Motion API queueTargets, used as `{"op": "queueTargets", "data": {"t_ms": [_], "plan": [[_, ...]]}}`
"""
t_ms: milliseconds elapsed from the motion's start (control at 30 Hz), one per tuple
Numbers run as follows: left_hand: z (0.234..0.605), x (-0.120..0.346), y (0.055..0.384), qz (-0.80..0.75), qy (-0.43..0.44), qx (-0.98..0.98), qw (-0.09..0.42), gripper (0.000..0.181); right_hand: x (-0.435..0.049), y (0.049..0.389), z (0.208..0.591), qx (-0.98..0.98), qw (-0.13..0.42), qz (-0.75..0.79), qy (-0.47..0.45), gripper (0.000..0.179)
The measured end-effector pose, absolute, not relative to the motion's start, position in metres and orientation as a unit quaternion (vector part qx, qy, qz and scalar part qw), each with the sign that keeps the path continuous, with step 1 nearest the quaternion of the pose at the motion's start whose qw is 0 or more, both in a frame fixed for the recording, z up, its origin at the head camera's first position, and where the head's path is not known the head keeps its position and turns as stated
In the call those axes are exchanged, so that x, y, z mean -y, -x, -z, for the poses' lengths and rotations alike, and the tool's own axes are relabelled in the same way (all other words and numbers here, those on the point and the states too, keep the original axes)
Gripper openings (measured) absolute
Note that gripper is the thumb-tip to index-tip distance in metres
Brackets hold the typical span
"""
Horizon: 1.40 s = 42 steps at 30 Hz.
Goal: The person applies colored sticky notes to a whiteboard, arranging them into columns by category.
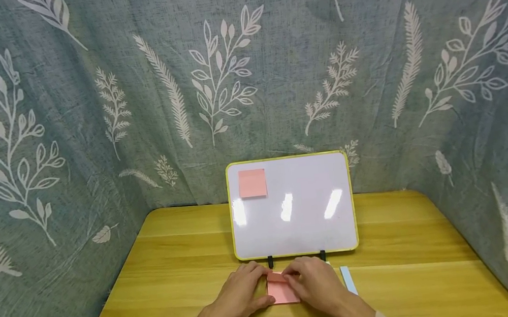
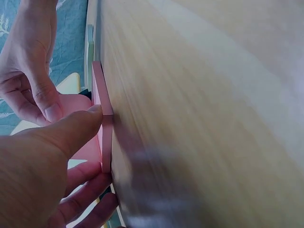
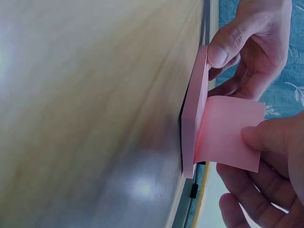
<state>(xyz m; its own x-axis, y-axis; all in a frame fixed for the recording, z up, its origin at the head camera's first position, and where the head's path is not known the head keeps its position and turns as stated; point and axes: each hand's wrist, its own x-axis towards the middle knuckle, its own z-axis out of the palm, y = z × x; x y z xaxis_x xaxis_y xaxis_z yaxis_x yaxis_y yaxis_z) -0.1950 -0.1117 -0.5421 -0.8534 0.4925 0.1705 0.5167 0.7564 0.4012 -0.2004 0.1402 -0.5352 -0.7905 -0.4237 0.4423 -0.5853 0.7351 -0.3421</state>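
Observation:
A pad of pink sticky notes (image 1: 282, 294) lies on the table, straight in front of the person. My left hand (image 1: 237, 294) grips its left side, thumb at the near corner and fingers toward the far edge. From the right, my right hand (image 1: 319, 286) pinches the top sticky note (image 3: 230, 130) between thumb and fingers. That sheet is bent up off the pad and still joined to it along one edge, as the right wrist view shows. Several fingers of the right hand are hidden in the head view.
A whiteboard (image 1: 294, 236) with a yellow frame stands behind the hands on black feet (image 1: 270, 262). One pink note (image 1: 252, 183) sticks to its upper left. A light blue strip (image 1: 348, 280) lies right of the right hand on the wooden table (image 1: 181, 257). Patterned curtains (image 1: 273, 75) surround the table.

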Motion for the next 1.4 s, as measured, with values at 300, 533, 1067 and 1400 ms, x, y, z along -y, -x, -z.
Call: {"op": "queueTargets", "data": {"t_ms": [300, 533, 1067, 1400], "plan": [[0.5414, 0.1136, 0.1967, 0.219, 0.27, 0.937, 0.026, 0.057, -0.1389, 0.2036, 0.5382, 0.916, 0.192, -0.243, -0.255, 0.012], [0.5419, 0.1129, 0.1948, 0.221, 0.271, 0.936, 0.03, 0.057, -0.1401, 0.2056, 0.5407, 0.918, 0.178, -0.261, -0.241, 0.012], [0.5404, 0.1124, 0.1973, 0.213, 0.272, 0.938, 0.025, 0.059, -0.139, 0.2092, 0.5378, 0.929, 0.166, -0.247, -0.22, 0.016], [0.5414, 0.1119, 0.1945, 0.208, 0.271, 0.94, 0.021, 0.06, -0.1362, 0.2083, 0.5406, 0.927, 0.18, -0.249, -0.216, 0.015]]}}
